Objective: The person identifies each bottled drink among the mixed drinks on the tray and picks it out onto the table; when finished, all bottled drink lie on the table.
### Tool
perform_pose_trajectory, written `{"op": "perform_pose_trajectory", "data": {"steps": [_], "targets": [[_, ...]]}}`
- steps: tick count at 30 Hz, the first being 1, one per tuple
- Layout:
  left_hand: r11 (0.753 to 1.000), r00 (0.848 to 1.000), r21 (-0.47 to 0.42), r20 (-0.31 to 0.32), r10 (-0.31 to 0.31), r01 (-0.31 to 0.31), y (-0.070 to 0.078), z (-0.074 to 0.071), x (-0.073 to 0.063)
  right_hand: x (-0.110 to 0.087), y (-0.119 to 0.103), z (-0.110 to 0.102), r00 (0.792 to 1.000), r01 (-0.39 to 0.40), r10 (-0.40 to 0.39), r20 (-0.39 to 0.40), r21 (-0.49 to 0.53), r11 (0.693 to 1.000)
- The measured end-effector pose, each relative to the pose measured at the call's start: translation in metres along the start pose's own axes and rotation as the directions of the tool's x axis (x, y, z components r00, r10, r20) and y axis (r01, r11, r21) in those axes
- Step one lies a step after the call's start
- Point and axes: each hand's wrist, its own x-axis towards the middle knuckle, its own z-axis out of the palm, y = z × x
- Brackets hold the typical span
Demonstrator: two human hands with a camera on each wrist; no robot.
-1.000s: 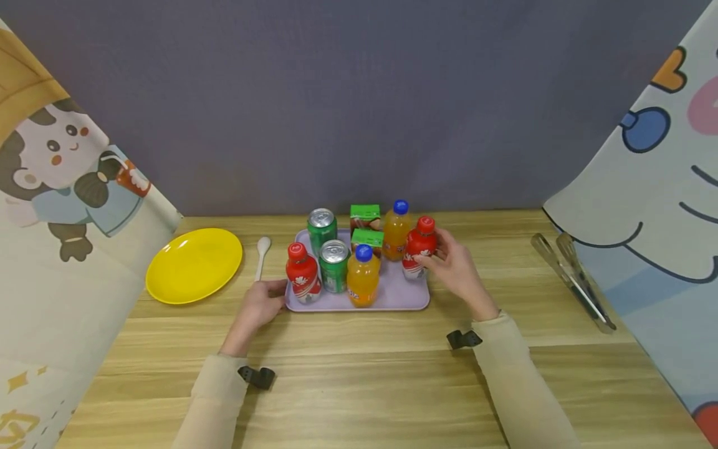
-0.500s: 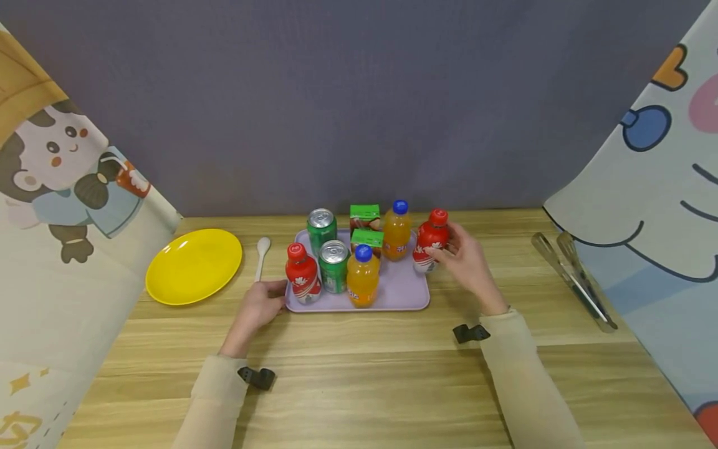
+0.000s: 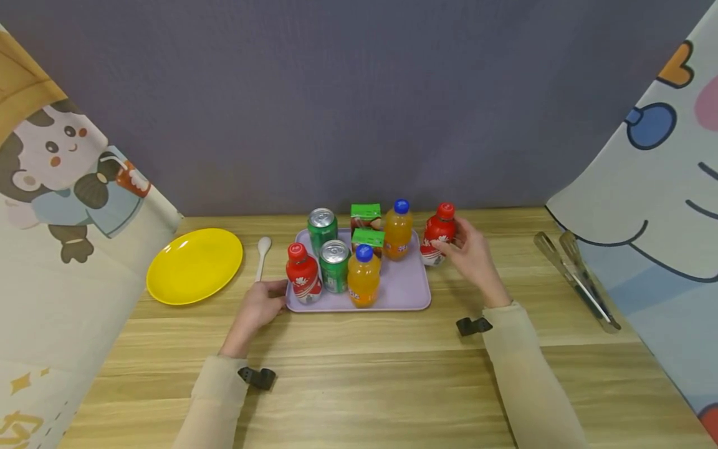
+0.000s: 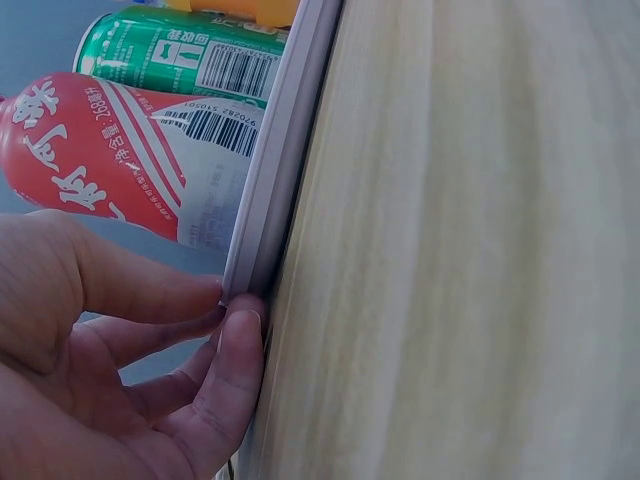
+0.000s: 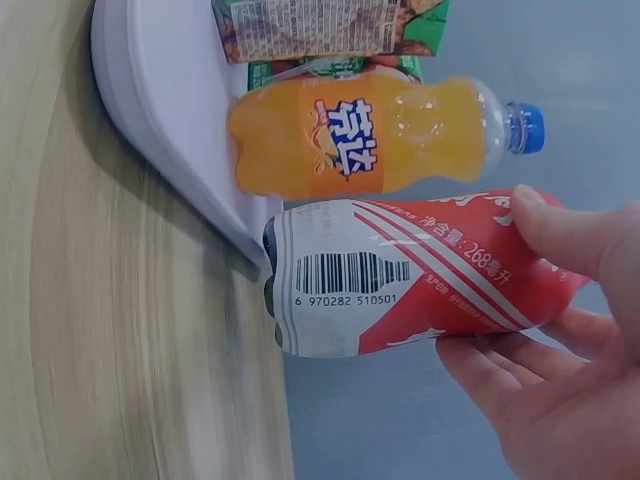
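My right hand (image 3: 470, 254) grips a red-and-white drink bottle (image 5: 400, 275) around its upper part. The bottle is off the table, just past the right end of the lilac tray (image 3: 406, 293), slightly tilted. At the tray's left front corner my left hand (image 3: 260, 307) pinches the rim (image 4: 268, 190) between thumb and fingers. Beside that hand another red bottle (image 3: 303, 274) stands on the tray. Two green cans (image 3: 335, 268), two orange soda bottles (image 3: 363, 277) with blue caps and two green-topped drink cartons (image 3: 367, 238) share the tray.
On the left lie a yellow plate (image 3: 194, 267) and a white spoon (image 3: 262, 249), its handle end partly hidden by my left hand. Metal tongs (image 3: 578, 280) lie at the right. A grey wall panel (image 3: 359, 106) closes the back of the wooden table (image 3: 359, 374).
My right hand has lifted the red bottle from over the tray and carried it right and slightly back, past the tray's edge. My left hand has stayed at the tray corner.
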Motion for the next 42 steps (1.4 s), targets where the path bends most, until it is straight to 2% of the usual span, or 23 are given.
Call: {"op": "perform_pose_trajectory", "data": {"steps": [9, 10, 19, 27, 42], "targets": [[0.999, 0.999, -0.026, -0.023, 0.025, -0.026, 0.001, 0.000, -0.001, 0.012, 0.012, -0.004, 0.999, 0.008, -0.006, -0.047, 0.028, 1.000], [0.999, 0.999, -0.028, -0.024, 0.028, -0.029, 0.001, 0.000, -0.001, 0.012, 0.007, -0.005, 0.999, 0.007, -0.005, -0.050, 0.029, 1.000], [0.999, 0.999, -0.041, -0.025, 0.022, -0.023, -0.001, 0.000, -0.002, 0.031, 0.023, -0.008, 0.997, -0.032, 0.032, -0.075, 0.012, 0.999], [0.999, 0.999, -0.024, -0.027, 0.022, -0.022, -0.002, 0.000, 0.000, 0.037, 0.030, -0.008, 0.995, -0.059, 0.058, -0.083, -0.010, 0.998], [0.999, 1.000, -0.033, -0.007, 0.001, -0.001, 0.000, -0.002, -0.001, 0.041, 0.037, -0.004, 0.993, -0.087, 0.089, -0.077, 0.026, 0.996]]}}
